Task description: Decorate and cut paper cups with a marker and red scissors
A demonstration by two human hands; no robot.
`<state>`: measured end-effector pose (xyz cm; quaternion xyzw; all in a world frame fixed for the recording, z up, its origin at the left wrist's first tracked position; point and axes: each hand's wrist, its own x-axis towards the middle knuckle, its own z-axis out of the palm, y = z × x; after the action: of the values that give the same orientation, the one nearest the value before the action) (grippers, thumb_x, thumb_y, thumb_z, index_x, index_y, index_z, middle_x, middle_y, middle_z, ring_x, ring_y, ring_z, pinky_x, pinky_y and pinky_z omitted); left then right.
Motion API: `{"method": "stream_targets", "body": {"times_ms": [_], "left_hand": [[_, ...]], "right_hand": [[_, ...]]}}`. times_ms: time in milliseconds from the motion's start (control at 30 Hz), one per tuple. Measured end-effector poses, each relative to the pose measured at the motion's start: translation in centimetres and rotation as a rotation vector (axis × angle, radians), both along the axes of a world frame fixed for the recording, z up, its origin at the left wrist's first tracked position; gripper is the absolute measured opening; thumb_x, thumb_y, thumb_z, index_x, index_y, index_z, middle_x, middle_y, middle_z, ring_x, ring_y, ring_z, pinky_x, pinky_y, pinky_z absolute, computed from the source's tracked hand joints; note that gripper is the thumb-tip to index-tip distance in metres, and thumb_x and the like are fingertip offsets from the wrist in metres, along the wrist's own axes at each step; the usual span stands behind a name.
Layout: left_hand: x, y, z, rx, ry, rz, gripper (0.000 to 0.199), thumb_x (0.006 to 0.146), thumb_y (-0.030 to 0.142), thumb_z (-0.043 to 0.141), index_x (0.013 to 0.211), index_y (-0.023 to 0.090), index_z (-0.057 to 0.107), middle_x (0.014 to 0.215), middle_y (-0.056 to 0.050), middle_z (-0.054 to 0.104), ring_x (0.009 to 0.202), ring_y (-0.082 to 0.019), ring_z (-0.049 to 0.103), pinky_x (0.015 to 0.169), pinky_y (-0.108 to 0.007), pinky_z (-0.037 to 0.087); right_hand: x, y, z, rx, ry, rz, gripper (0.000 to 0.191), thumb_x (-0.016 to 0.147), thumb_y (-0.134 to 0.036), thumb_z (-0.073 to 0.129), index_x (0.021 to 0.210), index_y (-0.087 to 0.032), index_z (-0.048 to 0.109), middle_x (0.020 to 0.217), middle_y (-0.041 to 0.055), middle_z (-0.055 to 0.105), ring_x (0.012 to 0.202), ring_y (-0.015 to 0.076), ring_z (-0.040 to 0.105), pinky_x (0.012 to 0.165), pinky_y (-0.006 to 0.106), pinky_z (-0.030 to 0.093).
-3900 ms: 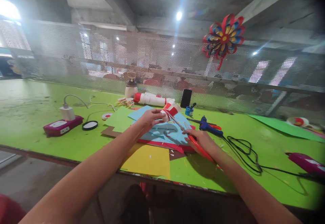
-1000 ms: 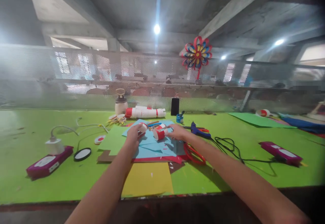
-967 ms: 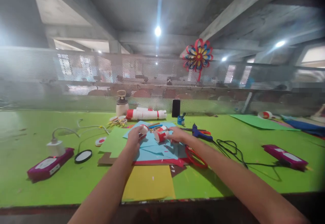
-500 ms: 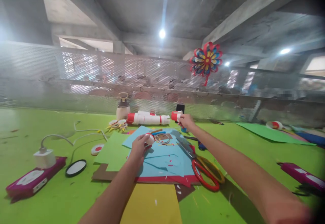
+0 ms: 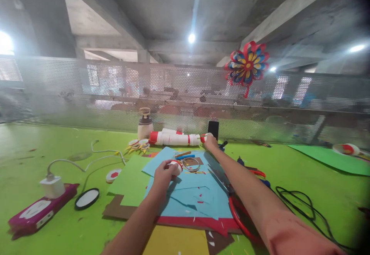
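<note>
A concrete-beamed hall with a perforated screen behind a bright green desk; a red, blue and yellow paper flower shows above and to the right of both grips. The left grip is closed on a small white-and-red piece, held over light-blue sheets. The right grip, farther out, is closed around a red-and-white piece at the near-right end of a white tube with red bands; whether piece and tube touch cannot be told.

Just right of the left grip lies a thin ring, with a blue pen beyond it. Behind the right grip stands an upright black slab, partly covered. Below that grip, large scissors with red handles lie partly hidden by the right forearm.

Beyond the left grip, at the tube's red end, stands a lidded bottle. To the left of the left grip are a pale green sheet, a white disc with a red centre, a black-rimmed disc and, farthest out, a purple power strip bearing a white plug. A yellow sheet lies on the near side of the left grip.
</note>
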<state>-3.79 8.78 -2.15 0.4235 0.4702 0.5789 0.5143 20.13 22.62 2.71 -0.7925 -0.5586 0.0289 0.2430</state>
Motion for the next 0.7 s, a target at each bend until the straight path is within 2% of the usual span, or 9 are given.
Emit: {"method": "stream_targets", "body": {"times_ms": [133,467,700], "left_hand": [[0.3,0.1,-0.4,0.060,0.078,0.038,0.034,0.056,0.028,0.076,0.087,0.017,0.067,0.075,-0.004,0.065,0.066,-0.016,0.059,0.056,-0.025,0.046],[0.7,0.0,-0.8,0.082,0.114,0.058,0.028,0.056,0.019,0.076,0.083,0.017,0.069,0.074,-0.005,0.067,0.062,-0.016,0.059,0.056,-0.025,0.045],[0.8,-0.3,-0.5,0.084,0.095,0.066,0.028,0.055,0.014,0.078,0.081,0.017,0.070,0.072,-0.005,0.066,0.061,-0.015,0.059,0.058,-0.025,0.045]], "right_hand": [[0.1,0.9,-0.3,-0.049,0.004,0.066,0.032,0.093,-0.033,0.062,0.122,-0.020,0.059,0.124,0.0083,0.061,0.104,0.0229,0.064,0.085,0.042,0.055],[-1.2,1.4,-1.1,-0.108,0.005,0.191,0.034,0.093,-0.034,0.061,0.123,-0.019,0.059,0.124,0.0082,0.061,0.103,0.0236,0.064,0.084,0.043,0.055],[-1.8,1.1,-0.5,-0.138,-0.023,0.238,0.034,0.092,-0.033,0.063,0.122,-0.017,0.059,0.124,0.0098,0.061,0.104,0.0236,0.064,0.085,0.042,0.055]]}}
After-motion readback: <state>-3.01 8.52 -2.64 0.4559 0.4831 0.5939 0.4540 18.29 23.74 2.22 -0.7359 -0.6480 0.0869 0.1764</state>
